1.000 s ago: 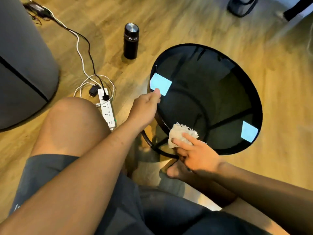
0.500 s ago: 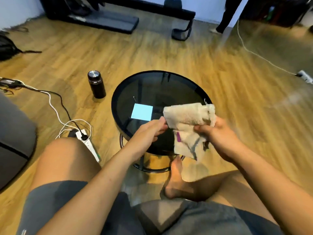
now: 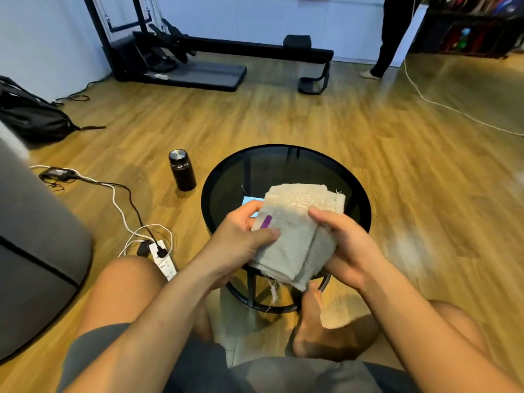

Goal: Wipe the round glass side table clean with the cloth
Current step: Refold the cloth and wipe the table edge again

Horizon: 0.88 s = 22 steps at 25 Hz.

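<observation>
Wood floor (image 3: 326, 123), room-wide. Exercise machine (image 3: 198, 61) along the far wall; a second person's legs (image 3: 391, 38) stand at far right. Grey seat (image 3: 34, 251) at left edge, black bag (image 3: 31, 117) beyond it.

Round glass side table (image 3: 286, 163): dark glass top on a black ring frame, directly in front of the seated person's knees. The far half of the glass is in view; the near half is hidden behind the cloth and hands. A pale blue patch (image 3: 249, 199) shows on the glass just left of the cloth; cannot tell whether it is a reflection or something lying there.

Cloth (image 3: 297, 231): beige terry, folded into a thick pad, small purple tag near its left edge, frayed threads hanging from the lower corner. It is held up in the air over the near part of the table, not touching the glass.

Left hand (image 3: 243, 236): closed on the cloth's left edge, thumb on top, fingers underneath. Right hand (image 3: 346, 242): closed on the right edge, thumb pressed on the top face, fingers curled behind.

Smaller items, left of the table on the floor: black flask (image 3: 182, 170), upright, near but apart from the table; white power strip (image 3: 166, 260) with cables.

Progress, judged: the cloth is being folded or readied. No wipe streaks are discernible on the visible glass, so how much has been wiped cannot be told. Remaining: lower the pad onto the glass and cover the whole top, rim included.
</observation>
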Each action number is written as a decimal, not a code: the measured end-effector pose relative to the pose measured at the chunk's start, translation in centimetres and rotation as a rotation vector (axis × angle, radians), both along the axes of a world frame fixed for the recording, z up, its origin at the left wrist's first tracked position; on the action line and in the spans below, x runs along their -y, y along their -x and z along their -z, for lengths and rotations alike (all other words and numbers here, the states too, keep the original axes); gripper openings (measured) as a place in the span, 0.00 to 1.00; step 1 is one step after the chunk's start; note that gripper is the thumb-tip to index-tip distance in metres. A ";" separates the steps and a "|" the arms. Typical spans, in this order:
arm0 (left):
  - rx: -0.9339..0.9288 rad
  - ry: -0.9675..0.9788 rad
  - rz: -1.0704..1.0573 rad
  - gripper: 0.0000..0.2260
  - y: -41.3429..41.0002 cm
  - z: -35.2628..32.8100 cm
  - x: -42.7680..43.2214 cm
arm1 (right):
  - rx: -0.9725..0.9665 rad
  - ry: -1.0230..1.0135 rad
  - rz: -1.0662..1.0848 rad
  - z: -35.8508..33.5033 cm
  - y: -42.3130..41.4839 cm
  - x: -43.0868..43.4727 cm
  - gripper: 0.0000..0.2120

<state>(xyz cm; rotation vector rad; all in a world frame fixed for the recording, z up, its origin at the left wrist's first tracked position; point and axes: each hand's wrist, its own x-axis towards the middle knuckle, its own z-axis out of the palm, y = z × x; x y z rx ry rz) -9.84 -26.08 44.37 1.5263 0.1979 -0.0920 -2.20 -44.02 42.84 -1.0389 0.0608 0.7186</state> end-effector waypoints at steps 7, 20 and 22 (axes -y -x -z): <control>-0.237 0.067 0.037 0.17 -0.8 -0.6 -10.4 | 0.066 0.287 -0.054 1.1 -2.1 -5.7 0.10; -0.372 0.140 -0.758 0.14 -1.7 13.1 -29.0 | -0.028 0.386 -0.178 11.2 -2.0 -28.9 0.14; -0.422 0.124 -0.793 0.13 -2.1 17.5 -29.9 | -0.031 0.485 -0.168 15.6 -1.7 -30.4 0.15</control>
